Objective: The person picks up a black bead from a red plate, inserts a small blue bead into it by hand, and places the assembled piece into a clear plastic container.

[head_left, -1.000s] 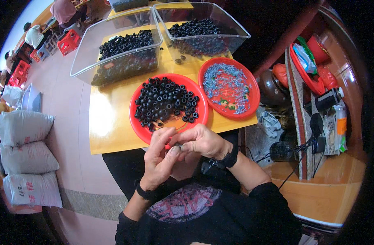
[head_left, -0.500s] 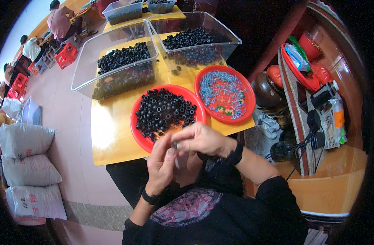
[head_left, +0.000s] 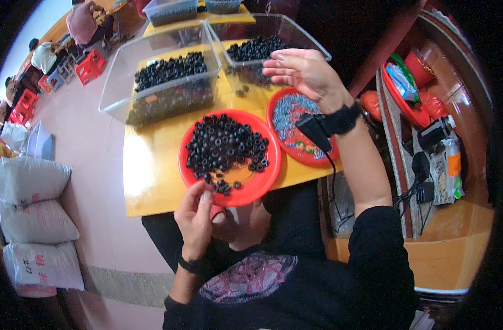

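My right hand (head_left: 306, 74) is raised over the front of the right clear bin (head_left: 312, 47), fingers stretched out and slightly curved, nothing visible in them. My left hand (head_left: 195, 217) is by the near left rim of a red round tray (head_left: 262, 184). Its thumb and fingertips come together in a pinch; whatever lies between them is too small to make out. Small black ring-shaped parts (head_left: 221, 143) heap up in that tray, with bare patches near its front. Beside it, partly behind my right wrist, a second red tray (head_left: 312, 161) holds many small bluish metallic pieces (head_left: 290, 113).
Another clear bin (head_left: 169, 104) of black parts stands at the table's (head_left: 152, 187) left. More bins (head_left: 172, 12) sit farther back. White sacks (head_left: 37, 223) are stacked on the floor at left, and red stools (head_left: 90, 67) stand near seated people. A cable (head_left: 333, 187) hangs from my right wrist.
My hands were together over the red tray's near edge, with a small dark part between them. Now they are apart: the right has risen toward the right bin, the left has shifted slightly left.
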A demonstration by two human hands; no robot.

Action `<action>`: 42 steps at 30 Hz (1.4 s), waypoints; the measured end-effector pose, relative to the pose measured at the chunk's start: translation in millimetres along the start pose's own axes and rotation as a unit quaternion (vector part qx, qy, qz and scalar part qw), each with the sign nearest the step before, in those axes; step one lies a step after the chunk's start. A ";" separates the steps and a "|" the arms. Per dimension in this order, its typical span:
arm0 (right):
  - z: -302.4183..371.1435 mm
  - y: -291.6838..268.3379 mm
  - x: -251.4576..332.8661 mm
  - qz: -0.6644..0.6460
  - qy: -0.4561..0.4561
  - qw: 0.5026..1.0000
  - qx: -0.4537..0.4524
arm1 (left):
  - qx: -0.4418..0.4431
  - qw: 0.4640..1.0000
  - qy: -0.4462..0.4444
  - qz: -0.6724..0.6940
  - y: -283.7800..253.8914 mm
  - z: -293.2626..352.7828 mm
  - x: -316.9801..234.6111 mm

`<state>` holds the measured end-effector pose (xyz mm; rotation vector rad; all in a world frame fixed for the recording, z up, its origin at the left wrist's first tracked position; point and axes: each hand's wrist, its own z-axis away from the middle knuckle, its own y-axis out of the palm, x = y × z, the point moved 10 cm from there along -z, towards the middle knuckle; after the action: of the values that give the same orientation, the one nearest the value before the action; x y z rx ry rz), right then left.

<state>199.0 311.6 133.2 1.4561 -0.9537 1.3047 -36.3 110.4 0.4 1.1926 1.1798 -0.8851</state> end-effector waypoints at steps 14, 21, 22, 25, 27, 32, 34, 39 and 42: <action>144.1 -34.3 -76.6 0.311 0.055 0.947 -0.056 | 0.052 0.875 0.257 -0.407 36.0 -7.0 -33.3; 159.1 -67.5 -71.0 0.458 0.008 0.875 -0.158 | 0.039 0.781 0.263 -0.564 57.0 -18.2 -27.8; 159.1 -68.4 -66.5 0.504 -0.001 0.847 -0.169 | 0.039 0.779 0.251 -0.573 56.7 -21.7 -24.1; 161.2 -75.9 -65.7 0.514 -0.014 0.840 -0.176 | 0.049 0.779 0.247 -0.574 59.0 -26.8 -19.2; 158.9 -75.1 -65.5 0.527 -0.056 0.831 -0.167 | 0.043 0.777 0.251 -0.575 58.5 -28.6 -19.0; 142.7 -70.3 -75.8 0.566 -0.066 0.806 -0.161 | 0.046 0.837 0.282 -0.466 60.0 -23.3 -29.1; 134.6 -65.3 -82.3 0.581 -0.078 0.797 -0.143 | 0.051 0.867 0.277 -0.412 59.5 -20.3 -32.3; 118.2 -54.5 -100.5 0.603 -0.030 0.794 -0.064 | 0.065 0.911 0.244 -0.327 52.7 -13.1 -34.8; 111.5 -58.9 -105.9 0.614 -0.024 0.787 -0.056 | 0.067 0.923 0.228 -0.304 49.0 -11.8 -30.2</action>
<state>271.0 216.4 19.8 0.6466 -2.1464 2.0161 2.2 129.1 40.7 1.1926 1.9607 -1.1958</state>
